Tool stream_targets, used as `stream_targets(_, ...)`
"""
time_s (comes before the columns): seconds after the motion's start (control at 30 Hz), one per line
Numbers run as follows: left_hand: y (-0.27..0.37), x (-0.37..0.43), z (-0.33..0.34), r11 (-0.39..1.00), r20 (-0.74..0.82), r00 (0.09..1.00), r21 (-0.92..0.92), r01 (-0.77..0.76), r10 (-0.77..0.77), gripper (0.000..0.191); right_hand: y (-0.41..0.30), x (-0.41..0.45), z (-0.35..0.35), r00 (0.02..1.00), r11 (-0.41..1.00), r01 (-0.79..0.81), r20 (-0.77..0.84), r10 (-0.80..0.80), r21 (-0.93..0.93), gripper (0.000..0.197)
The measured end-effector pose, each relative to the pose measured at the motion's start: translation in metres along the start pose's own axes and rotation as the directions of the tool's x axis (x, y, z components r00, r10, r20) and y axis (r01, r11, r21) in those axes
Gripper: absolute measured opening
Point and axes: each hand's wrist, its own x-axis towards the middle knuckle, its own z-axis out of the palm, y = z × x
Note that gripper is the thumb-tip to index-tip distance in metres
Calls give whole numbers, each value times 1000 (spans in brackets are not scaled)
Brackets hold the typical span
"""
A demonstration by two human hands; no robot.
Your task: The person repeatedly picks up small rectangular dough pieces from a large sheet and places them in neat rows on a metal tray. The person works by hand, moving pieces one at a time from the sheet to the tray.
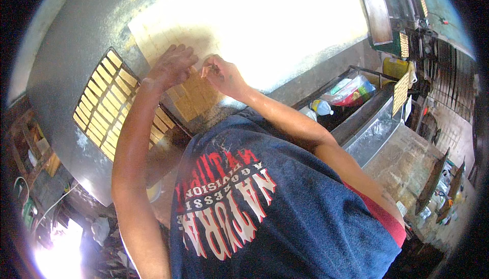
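Note:
My left hand (174,67), its fingers bent, hangs over the table beside a sheet of pale, flat pieces (160,40) marked off in a grid. Close to its right is my right hand (223,75), with fingers curled inward and the fingertips near those of the left. Whether either holds a small thing is not clear. Below both hands lie brownish flat rectangular pieces (198,97) in a block. To the left, a dark tray (123,64) holds rows of yellowish rectangular pieces, partly hidden by my left forearm.
Strong glare washes out much of the grey tabletop (61,88). Right of it stands a dark-framed trough (355,126) with a plastic bottle (321,107) and a filled plastic bag (353,90). Another tray of yellowish pieces (400,94) stands beyond. Wooden shelving (28,141) is at far left.

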Motion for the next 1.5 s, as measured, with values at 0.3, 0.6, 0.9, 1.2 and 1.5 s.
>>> stream_targets(0.3, 6, -24, 22, 911, -75, 946, -300, 282, -317, 23, 8, 0, -3, 998, 993, 10, 57, -3, -113, 17)
stream_targets(0.6, 77, -57, 47, 504, -221, 707, -836, 218, -672, 31, 20, 3, 7, 988, 979, -151, 18, 155, -136, 21)
stream_targets(0.9, 157, -77, 41, 686, -360, 587, -453, 569, -725, 25, 32, 12, 6, 996, 987, -86, 8, 88, -135, 19)
stream_targets(1.2, 150, -39, 71, 650, -389, 527, -347, 676, -755, 33, -2, 11, 2, 1000, 995, -21, -22, 19, -100, 18)
stream_targets(1.5, 110, -42, 47, 592, -242, 541, -337, 732, -806, 25, 12, 52, 5, 942, 928, -335, -50, 331, -166, 25)
